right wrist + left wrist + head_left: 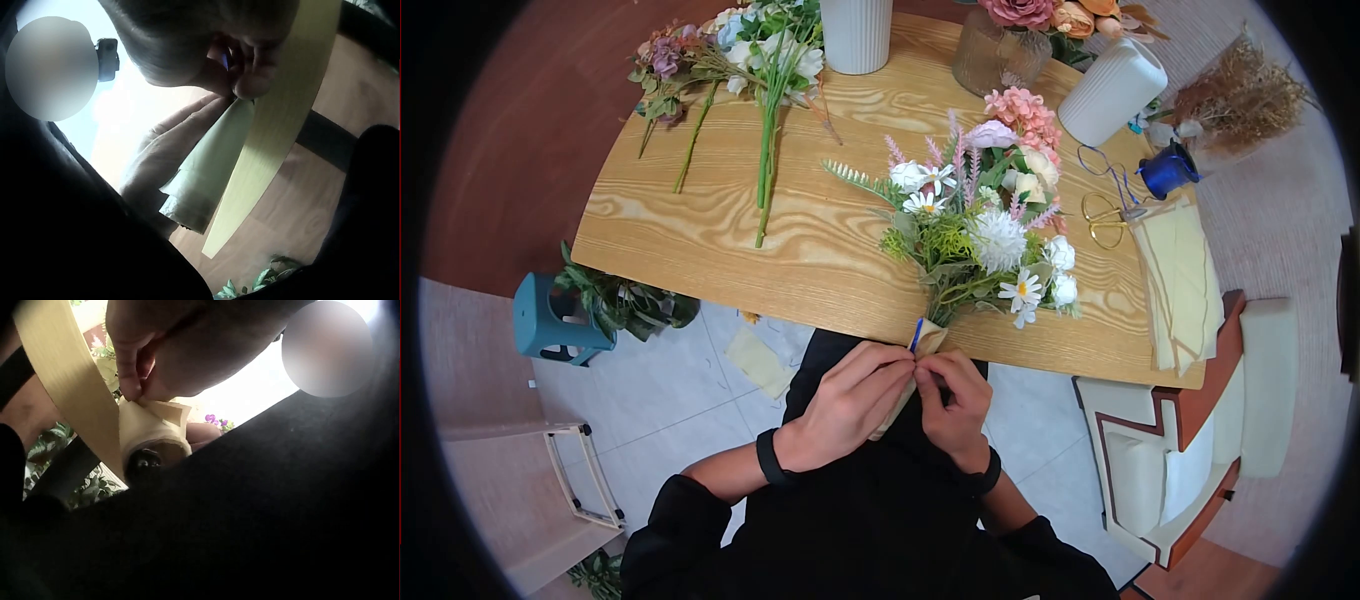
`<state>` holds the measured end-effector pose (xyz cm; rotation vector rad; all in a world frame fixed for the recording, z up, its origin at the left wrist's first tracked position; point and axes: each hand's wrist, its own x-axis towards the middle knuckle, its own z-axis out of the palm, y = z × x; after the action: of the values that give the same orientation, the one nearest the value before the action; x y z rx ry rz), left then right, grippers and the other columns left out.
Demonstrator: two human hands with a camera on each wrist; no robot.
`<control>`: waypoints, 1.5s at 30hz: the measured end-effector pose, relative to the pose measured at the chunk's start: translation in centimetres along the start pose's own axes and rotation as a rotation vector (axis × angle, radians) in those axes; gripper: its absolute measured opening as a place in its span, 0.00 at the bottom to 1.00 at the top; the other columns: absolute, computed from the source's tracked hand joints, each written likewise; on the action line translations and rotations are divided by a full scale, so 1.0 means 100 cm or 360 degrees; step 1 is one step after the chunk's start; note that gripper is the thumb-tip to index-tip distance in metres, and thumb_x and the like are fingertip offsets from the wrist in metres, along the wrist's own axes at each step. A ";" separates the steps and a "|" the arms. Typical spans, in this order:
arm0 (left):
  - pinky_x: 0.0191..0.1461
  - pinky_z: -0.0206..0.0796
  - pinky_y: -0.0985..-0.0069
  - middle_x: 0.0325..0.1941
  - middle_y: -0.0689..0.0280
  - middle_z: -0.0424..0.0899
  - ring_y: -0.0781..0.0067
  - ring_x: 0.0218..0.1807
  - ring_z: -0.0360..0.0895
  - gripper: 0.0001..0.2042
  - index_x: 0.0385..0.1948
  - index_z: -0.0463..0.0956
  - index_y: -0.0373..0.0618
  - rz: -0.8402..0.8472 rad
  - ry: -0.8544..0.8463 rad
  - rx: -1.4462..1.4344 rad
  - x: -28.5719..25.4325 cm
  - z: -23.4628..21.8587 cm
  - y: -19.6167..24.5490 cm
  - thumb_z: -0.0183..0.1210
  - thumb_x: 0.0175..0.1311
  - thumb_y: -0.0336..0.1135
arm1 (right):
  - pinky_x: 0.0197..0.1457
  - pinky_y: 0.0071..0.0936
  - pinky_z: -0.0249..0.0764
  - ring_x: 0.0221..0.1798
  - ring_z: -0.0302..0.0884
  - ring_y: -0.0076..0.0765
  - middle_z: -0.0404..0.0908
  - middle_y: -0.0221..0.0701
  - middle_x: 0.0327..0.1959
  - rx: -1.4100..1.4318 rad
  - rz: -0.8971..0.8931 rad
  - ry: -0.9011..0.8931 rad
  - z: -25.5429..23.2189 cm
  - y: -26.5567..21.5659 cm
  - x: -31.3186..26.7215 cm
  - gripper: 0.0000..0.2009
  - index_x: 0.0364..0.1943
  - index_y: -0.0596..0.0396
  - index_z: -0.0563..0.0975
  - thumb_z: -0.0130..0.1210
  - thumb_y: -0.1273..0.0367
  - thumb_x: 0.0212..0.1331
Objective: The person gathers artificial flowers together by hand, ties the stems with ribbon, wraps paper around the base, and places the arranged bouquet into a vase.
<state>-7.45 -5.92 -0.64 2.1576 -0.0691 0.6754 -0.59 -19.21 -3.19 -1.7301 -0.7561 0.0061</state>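
Observation:
A bouquet of artificial flowers (1000, 240), with white daisies and pink blooms, lies over the table's front edge. Its stems are wrapped in cream paper (206, 169) that points down toward the lap. Around the wrap runs a blue ribbon (918, 335). My left hand (855, 395) pinches at the ribbon from the left side, its palm alongside the wrap. From the right, my right hand (955, 400) pinches at the same spot, thumb against forefinger. Both sets of fingertips meet on the wrap, and they hide most of the ribbon there.
Loose flower stems (768, 180) lie at the table's back left, near a white vase (856, 35). To the right are another white vase (1112, 90), a blue ribbon spool (1168, 170), gold scissors (1106, 222) and cream paper sheets (1175, 290). A blue stool (550, 320) stands left.

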 end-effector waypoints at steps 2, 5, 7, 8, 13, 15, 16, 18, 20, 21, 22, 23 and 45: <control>0.36 0.69 0.76 0.33 0.58 0.78 0.64 0.34 0.77 0.08 0.32 0.77 0.33 -0.0102 0.0009 -0.0095 0.001 0.001 0.000 0.60 0.48 0.19 | 0.25 0.19 0.67 0.22 0.71 0.29 0.74 0.34 0.26 0.0013 0.0013 -0.0005 0.000 0.000 0.000 0.04 0.31 0.62 0.76 0.56 0.81 0.50; 0.35 0.68 0.78 0.30 0.58 0.78 0.70 0.33 0.76 0.08 0.34 0.72 0.34 -0.0262 -0.0115 -0.0136 0.001 -0.005 0.003 0.57 0.51 0.18 | 0.25 0.20 0.67 0.22 0.71 0.29 0.74 0.34 0.26 0.0034 0.0027 0.0010 0.001 -0.002 -0.001 0.04 0.31 0.62 0.76 0.56 0.80 0.50; 0.34 0.67 0.80 0.30 0.59 0.77 0.72 0.32 0.76 0.09 0.36 0.68 0.35 -0.0402 -0.0105 -0.0245 -0.002 -0.003 0.001 0.56 0.53 0.18 | 0.25 0.20 0.66 0.22 0.71 0.30 0.74 0.34 0.25 0.0021 0.0026 0.0018 0.002 -0.003 -0.001 0.04 0.30 0.62 0.76 0.57 0.81 0.49; 0.33 0.66 0.81 0.30 0.59 0.77 0.74 0.32 0.75 0.10 0.37 0.65 0.36 -0.0539 -0.0092 -0.0354 -0.004 -0.001 -0.001 0.54 0.54 0.17 | 0.25 0.20 0.66 0.22 0.71 0.30 0.74 0.34 0.25 0.0022 0.0027 0.0018 0.002 -0.003 -0.001 0.04 0.30 0.62 0.76 0.57 0.81 0.49; 0.35 0.66 0.78 0.32 0.59 0.75 0.68 0.33 0.74 0.12 0.38 0.63 0.38 -0.0646 -0.0207 -0.0544 -0.006 -0.001 -0.009 0.51 0.53 0.15 | 0.23 0.21 0.66 0.21 0.71 0.31 0.73 0.34 0.25 -0.0042 0.0005 -0.0015 0.002 -0.003 0.001 0.05 0.29 0.61 0.76 0.57 0.81 0.48; 0.37 0.66 0.75 0.32 0.58 0.74 0.62 0.33 0.73 0.12 0.37 0.65 0.38 -0.0642 -0.0220 -0.0577 -0.002 -0.004 -0.009 0.50 0.51 0.14 | 0.23 0.20 0.66 0.21 0.71 0.30 0.73 0.34 0.25 -0.0041 0.0002 -0.0014 0.002 -0.003 0.001 0.05 0.29 0.61 0.76 0.57 0.81 0.48; 0.38 0.66 0.75 0.32 0.59 0.74 0.62 0.34 0.74 0.13 0.36 0.65 0.38 -0.0592 -0.0265 -0.0502 0.000 -0.007 -0.007 0.50 0.50 0.13 | 0.23 0.20 0.65 0.21 0.71 0.30 0.73 0.34 0.25 -0.0042 -0.0001 -0.0010 0.002 -0.003 0.001 0.05 0.29 0.61 0.76 0.57 0.81 0.48; 0.39 0.66 0.75 0.32 0.59 0.74 0.63 0.36 0.74 0.13 0.36 0.65 0.39 -0.0542 -0.0307 -0.0428 0.002 -0.008 -0.007 0.50 0.50 0.13 | 0.23 0.20 0.66 0.21 0.70 0.30 0.73 0.34 0.25 -0.0030 0.0011 -0.0010 0.001 -0.002 0.001 0.05 0.29 0.61 0.76 0.57 0.81 0.48; 0.39 0.66 0.80 0.32 0.63 0.77 0.74 0.34 0.74 0.11 0.35 0.68 0.39 -0.0457 -0.0241 -0.0382 0.001 -0.007 -0.009 0.53 0.52 0.15 | 0.23 0.20 0.66 0.21 0.70 0.30 0.73 0.34 0.25 -0.0020 0.0024 -0.0011 0.001 -0.002 0.001 0.04 0.29 0.61 0.76 0.57 0.81 0.48; 0.39 0.66 0.80 0.32 0.63 0.77 0.74 0.34 0.74 0.11 0.35 0.68 0.39 -0.0457 -0.0240 -0.0384 0.000 -0.005 -0.010 0.53 0.52 0.15 | 0.23 0.20 0.66 0.21 0.70 0.29 0.73 0.34 0.25 -0.0008 0.0038 -0.0011 0.001 -0.003 0.000 0.04 0.29 0.61 0.76 0.57 0.81 0.48; 0.39 0.66 0.79 0.32 0.63 0.78 0.74 0.33 0.75 0.11 0.35 0.69 0.39 -0.0562 -0.0195 -0.0535 -0.002 -0.004 -0.012 0.54 0.51 0.15 | 0.24 0.20 0.66 0.21 0.70 0.29 0.73 0.33 0.25 0.0004 0.0054 -0.0012 0.002 -0.003 0.000 0.04 0.29 0.61 0.76 0.56 0.81 0.48; 0.39 0.66 0.79 0.32 0.63 0.78 0.74 0.33 0.75 0.11 0.35 0.70 0.39 -0.0667 -0.0150 -0.0686 -0.004 -0.002 -0.013 0.55 0.51 0.16 | 0.24 0.20 0.66 0.21 0.70 0.29 0.73 0.33 0.25 0.0002 0.0055 -0.0014 0.002 -0.003 0.000 0.04 0.29 0.61 0.76 0.56 0.81 0.48; 0.33 0.68 0.73 0.29 0.60 0.78 0.63 0.29 0.74 0.09 0.25 0.76 0.35 -0.0708 -0.0090 -0.0624 0.001 -0.003 -0.012 0.56 0.41 0.13 | 0.24 0.18 0.66 0.21 0.71 0.26 0.74 0.33 0.25 0.0062 0.0077 -0.0062 0.000 -0.003 0.002 0.04 0.30 0.62 0.76 0.57 0.80 0.49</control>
<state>-7.22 -4.89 -1.30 1.7308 0.2258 0.3100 -0.62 -19.06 -2.87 -1.7149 -0.7379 0.0871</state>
